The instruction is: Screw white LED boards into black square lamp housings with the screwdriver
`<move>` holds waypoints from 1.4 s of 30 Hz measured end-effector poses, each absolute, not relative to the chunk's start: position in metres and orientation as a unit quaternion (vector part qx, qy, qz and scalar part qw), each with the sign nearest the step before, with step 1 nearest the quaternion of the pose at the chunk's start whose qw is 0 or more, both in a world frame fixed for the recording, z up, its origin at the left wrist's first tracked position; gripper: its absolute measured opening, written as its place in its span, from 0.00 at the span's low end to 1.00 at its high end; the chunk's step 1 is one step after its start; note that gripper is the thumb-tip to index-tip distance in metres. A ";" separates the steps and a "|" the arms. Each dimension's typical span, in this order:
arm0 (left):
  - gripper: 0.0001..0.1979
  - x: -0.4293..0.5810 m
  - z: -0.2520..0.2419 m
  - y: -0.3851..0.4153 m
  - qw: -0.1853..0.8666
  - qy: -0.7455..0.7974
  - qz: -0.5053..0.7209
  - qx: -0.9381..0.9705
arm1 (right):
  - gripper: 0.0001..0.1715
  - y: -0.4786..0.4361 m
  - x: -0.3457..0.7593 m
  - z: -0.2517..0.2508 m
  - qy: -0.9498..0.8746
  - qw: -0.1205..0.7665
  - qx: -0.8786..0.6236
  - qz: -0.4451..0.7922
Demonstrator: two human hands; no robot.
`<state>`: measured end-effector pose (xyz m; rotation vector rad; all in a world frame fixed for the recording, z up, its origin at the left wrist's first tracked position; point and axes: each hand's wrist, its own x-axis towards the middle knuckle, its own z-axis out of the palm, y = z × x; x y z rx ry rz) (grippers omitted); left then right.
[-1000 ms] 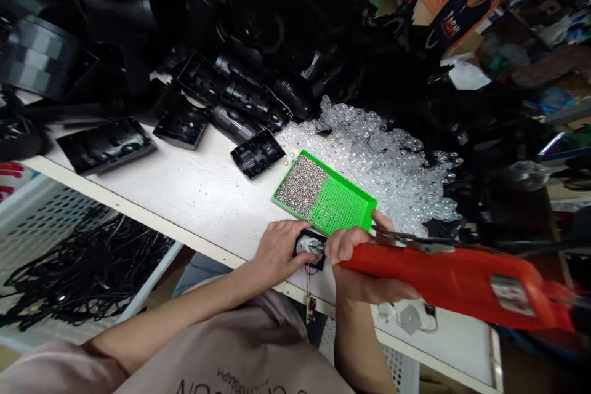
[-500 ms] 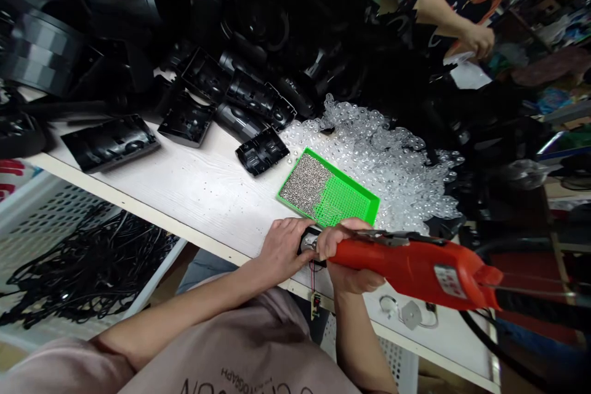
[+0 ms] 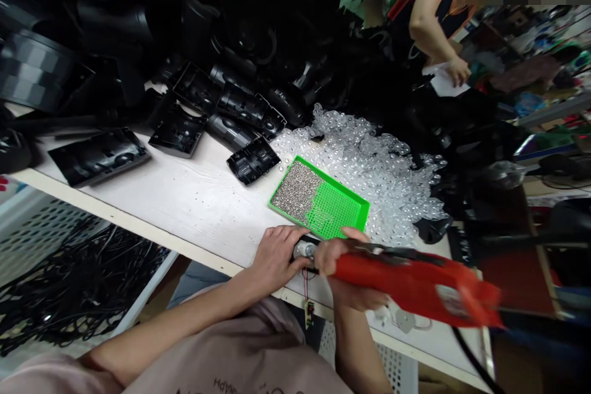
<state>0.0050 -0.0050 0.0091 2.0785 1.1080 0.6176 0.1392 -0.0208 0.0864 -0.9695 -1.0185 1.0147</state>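
My right hand (image 3: 333, 260) is wrapped round a red electric screwdriver (image 3: 392, 276), which lies nearly level and is blurred at its rear end. The front of the screwdriver points at a small black plastic part (image 3: 314, 239) with a silvery piece (image 3: 305, 250) in it. My left hand (image 3: 276, 258) grips that black part from the left, near the table's front edge. A small circuit board (image 3: 309, 313) dangles below on thin wires. Just behind my hands lies a green tray (image 3: 364, 217) with a heap of tiny metal screws (image 3: 295, 189) at its left end.
Clear plastic pieces (image 3: 388, 178) are piled behind the tray. Black housing shells (image 3: 253, 161) lie to the left, with a dark heap behind. A white crate (image 3: 28, 221) of black cables stands below left. Another person's hand (image 3: 458, 69) holds something white at the back right.
The view has shifted slightly, so the table things sit lower and further left. The screwdriver's rear end has dipped. The other person's hand has moved down. Both my hands keep their grip.
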 end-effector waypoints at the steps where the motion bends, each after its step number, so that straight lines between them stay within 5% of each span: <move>1: 0.23 0.005 0.009 -0.004 0.341 0.425 0.240 0.803 | 0.43 -0.018 0.147 0.093 -0.455 0.672 -0.404 0.422; 7: 0.20 0.003 0.006 -0.003 0.313 0.405 0.257 0.819 | 0.37 0.025 0.191 0.091 -0.463 0.735 -0.397 0.297; 22: 0.19 0.004 0.003 -0.002 0.301 0.409 0.244 0.826 | 0.37 0.045 0.196 0.045 -0.435 0.694 -0.456 0.348; 33: 0.19 0.004 0.006 -0.002 0.296 0.404 0.258 0.826 | 0.39 0.002 0.176 0.123 -0.423 0.738 -0.398 0.343; 42: 0.19 0.005 0.005 -0.002 0.285 0.402 0.259 0.831 | 0.43 -0.020 0.151 0.086 -0.379 0.736 -0.412 0.381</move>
